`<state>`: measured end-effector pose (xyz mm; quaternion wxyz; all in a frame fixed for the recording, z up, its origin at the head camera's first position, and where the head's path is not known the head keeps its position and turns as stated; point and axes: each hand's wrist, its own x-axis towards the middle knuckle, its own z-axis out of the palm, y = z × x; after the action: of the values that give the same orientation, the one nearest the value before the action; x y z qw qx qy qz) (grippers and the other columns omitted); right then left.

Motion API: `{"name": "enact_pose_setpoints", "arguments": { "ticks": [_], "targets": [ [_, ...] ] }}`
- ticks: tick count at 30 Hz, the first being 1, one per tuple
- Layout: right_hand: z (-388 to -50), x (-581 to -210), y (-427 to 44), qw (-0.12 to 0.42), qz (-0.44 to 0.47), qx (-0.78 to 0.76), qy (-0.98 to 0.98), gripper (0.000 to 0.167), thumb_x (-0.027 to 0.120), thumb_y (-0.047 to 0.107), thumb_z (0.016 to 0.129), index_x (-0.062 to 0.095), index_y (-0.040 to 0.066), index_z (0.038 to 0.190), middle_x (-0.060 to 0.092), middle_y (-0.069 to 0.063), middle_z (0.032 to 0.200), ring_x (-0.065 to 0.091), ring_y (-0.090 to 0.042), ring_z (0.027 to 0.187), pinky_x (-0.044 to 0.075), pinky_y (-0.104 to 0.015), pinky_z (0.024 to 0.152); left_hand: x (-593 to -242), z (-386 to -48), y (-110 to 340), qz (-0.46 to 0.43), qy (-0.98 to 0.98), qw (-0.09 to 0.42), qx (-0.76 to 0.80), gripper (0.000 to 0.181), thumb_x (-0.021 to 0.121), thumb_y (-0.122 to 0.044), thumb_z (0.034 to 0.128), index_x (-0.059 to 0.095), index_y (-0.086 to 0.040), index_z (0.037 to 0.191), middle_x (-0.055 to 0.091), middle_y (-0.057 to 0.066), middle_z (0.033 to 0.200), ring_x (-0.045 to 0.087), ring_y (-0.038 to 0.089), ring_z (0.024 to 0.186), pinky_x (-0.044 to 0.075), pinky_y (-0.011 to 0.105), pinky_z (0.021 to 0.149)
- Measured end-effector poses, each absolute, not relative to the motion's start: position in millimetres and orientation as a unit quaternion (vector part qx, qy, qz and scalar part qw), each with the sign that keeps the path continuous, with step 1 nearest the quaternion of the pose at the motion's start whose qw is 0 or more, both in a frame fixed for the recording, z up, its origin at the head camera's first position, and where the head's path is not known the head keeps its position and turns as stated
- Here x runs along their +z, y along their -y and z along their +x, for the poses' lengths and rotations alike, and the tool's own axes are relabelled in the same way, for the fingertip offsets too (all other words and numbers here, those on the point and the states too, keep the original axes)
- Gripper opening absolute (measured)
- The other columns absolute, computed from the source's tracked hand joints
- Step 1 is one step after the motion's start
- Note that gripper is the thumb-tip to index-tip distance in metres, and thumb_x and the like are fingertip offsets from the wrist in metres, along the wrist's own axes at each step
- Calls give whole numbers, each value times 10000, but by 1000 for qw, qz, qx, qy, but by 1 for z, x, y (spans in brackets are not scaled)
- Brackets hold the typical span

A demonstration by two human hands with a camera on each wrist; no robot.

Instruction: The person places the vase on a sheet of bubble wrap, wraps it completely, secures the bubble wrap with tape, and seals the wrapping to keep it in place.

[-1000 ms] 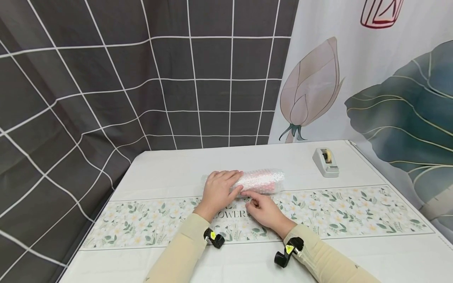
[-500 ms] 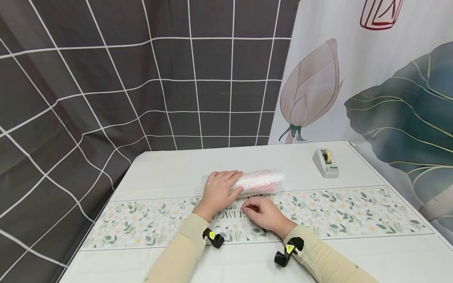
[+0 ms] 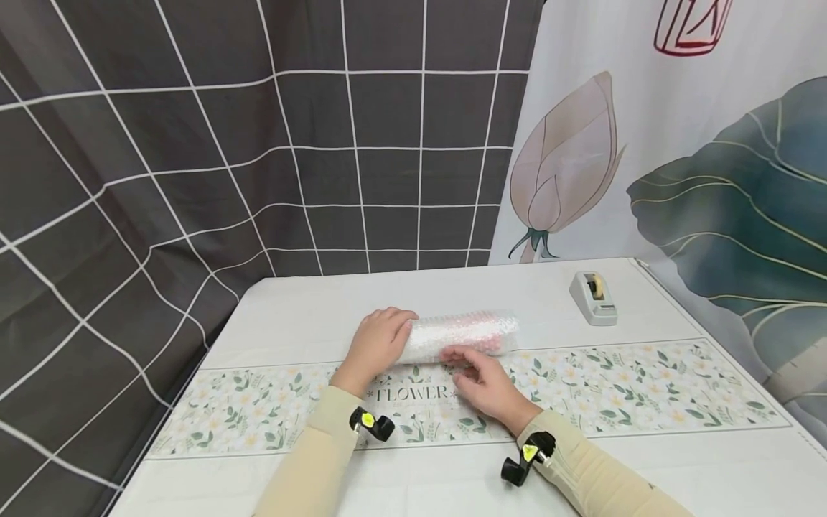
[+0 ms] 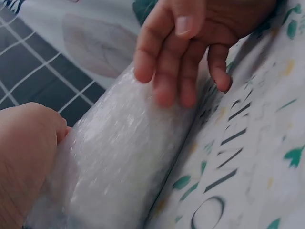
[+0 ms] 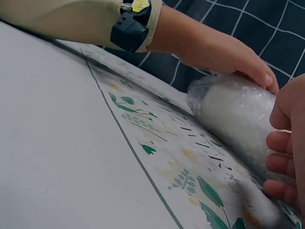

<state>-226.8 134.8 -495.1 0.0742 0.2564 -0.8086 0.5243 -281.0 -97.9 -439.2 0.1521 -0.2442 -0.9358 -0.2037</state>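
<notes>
A bubble-wrapped cylinder [image 3: 461,334], with pink showing through toward its right end, lies across the table. My left hand [image 3: 375,345] holds its left end from above, fingers bent over the far side, the fingertips mostly hidden. In the right wrist view that left hand [image 5: 224,55] curves over the wrap [image 5: 233,107]. My right hand [image 3: 481,380] is at the near side, its fingers loosely extended against or close to the wrap; contact is hard to tell. The left wrist view shows the right hand's spread fingers [image 4: 167,71] over the clear film.
A grey tape dispenser [image 3: 594,298] with a yellowish roll stands at the back right. The white tablecloth [image 3: 310,309] carries a floral band [image 3: 646,388] with printed lettering. Behind the table hang a dark grid curtain [image 3: 388,172] and a white flower-patterned curtain [image 3: 646,143].
My left hand has slid left along the wrapped cylinder, uncovering more of it. My right hand drew back slightly with curled fingers, then opened out toward the near side again.
</notes>
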Motion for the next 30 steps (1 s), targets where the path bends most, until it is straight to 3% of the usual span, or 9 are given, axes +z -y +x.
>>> {"name": "enact_pose_setpoints", "arguments": {
  "ticks": [5,10,18,24,30],
  "targets": [
    [-230,-496,-134,78,259,523,808,515,614,-73,878,572,42,1378,674,-67,1286,626,-269,1191,507,-426,1004,-438,-284,107,-224,938,118,-237,362,436,-288,1061,691,-176,1292,678,37,1292,605,275,1216,433,465,1072],
    [-233,-494,-134,66,224,528,817,529,610,-40,889,560,72,1404,660,-45,1321,586,-256,1263,462,-451,1063,-433,-283,108,-216,941,97,-242,376,436,-310,1056,702,-178,1285,688,39,1270,604,280,1216,435,454,1076],
    [-243,-490,-134,59,196,542,815,511,588,-12,952,505,12,1455,580,-158,1422,505,-341,1357,436,-471,1091,-419,-276,103,-152,947,46,-278,425,378,-333,1059,715,-199,1281,693,64,1263,620,290,1207,448,473,1060],
    [-254,-493,-137,35,184,535,824,469,550,79,1018,492,60,1482,483,-155,1521,522,-372,1334,422,-530,1090,-412,-270,94,-99,935,26,-339,519,290,-393,1083,718,-167,1271,674,85,1311,586,315,1273,418,474,1101],
    [-262,-490,-138,21,163,537,827,491,459,209,1080,395,29,1532,430,-182,1552,383,-354,1446,306,-511,1174,-419,-269,84,-89,897,-16,-432,546,304,-450,1084,680,-128,1317,685,126,1235,662,290,1094,504,481,987]
  ]
}}
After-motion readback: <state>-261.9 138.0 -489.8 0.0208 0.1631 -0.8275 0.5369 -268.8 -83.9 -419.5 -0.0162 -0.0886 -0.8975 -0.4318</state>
